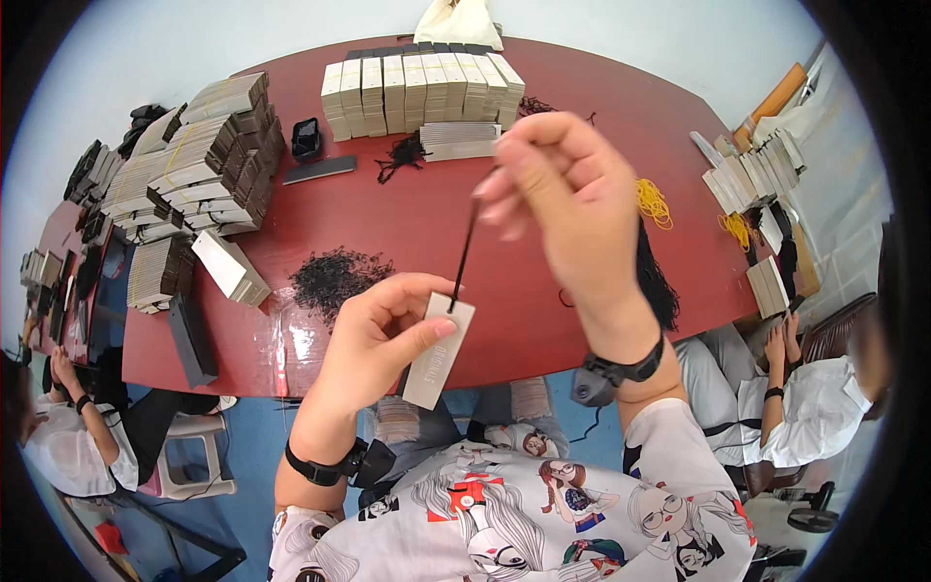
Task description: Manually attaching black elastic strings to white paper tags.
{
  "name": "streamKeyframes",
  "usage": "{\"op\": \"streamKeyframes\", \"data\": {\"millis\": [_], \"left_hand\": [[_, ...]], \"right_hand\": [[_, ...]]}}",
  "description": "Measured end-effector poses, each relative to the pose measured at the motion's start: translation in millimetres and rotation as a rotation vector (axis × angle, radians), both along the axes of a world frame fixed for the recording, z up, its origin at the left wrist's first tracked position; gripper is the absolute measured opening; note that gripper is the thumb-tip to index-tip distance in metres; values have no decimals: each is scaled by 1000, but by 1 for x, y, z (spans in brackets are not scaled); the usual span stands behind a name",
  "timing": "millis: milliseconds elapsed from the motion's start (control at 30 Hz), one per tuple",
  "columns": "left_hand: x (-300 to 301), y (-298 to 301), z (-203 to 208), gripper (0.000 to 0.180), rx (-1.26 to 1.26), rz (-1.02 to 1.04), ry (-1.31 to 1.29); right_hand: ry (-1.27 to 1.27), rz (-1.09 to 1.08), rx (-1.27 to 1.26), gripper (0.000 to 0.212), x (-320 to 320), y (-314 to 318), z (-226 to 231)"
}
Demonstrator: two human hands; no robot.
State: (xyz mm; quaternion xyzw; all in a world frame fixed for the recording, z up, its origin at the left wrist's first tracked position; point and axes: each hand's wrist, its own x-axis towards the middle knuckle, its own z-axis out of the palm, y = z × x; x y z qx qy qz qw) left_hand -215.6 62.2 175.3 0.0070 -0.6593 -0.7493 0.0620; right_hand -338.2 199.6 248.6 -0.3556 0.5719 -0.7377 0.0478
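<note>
In my left hand (383, 339) is a pale grey hang tag (438, 354), gripped between thumb and fingers with its printed face up. A black cord (467, 254) runs through the hole at the tag's top end and stretches up, taut, to my right hand (562, 189). The right thumb and fingers are pinched together on the cord's upper end, slightly smeared by motion. Left of my left hand, a loose pile of black cords (339, 279) lies on the red table (427, 218).
Tag stacks (417, 92) stand at the back, with more bundled stacks (208, 155) at the left. A small black tray (306, 139), black cord bunches (402, 155) and yellow rubber bands (654, 202) lie around. Seated people are at left (78, 436) and right (805, 407).
</note>
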Motion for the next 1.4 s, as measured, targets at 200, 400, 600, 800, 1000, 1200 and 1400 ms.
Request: {"op": "streamKeyframes", "data": {"millis": [200,400,600,800,1000,1200,1400], "left_hand": [[5,10,6,31,69,91,-53],[0,12,-6,35,165,321,31],[-6,-6,-30,21,330,457,140],[-35,-35,-42,29,811,422,11],[-62,-40,-42,49,488,567,210],[-12,-55,-69,25,-364,762,34],[12,-44,-77,18,-1108,709,1]], "right_hand": [[30,366,-28,41,-9,-13,-22],[3,455,467,39,18,10,-69],[10,489,927,23,12,29,-79],[442,291,994,19,-69,23,-82],[693,-77,1193,15,-180,-45,-112],[826,-417,1107,19,-216,-65,-134],[772,-429,971,17,-180,-43,-103]]}}
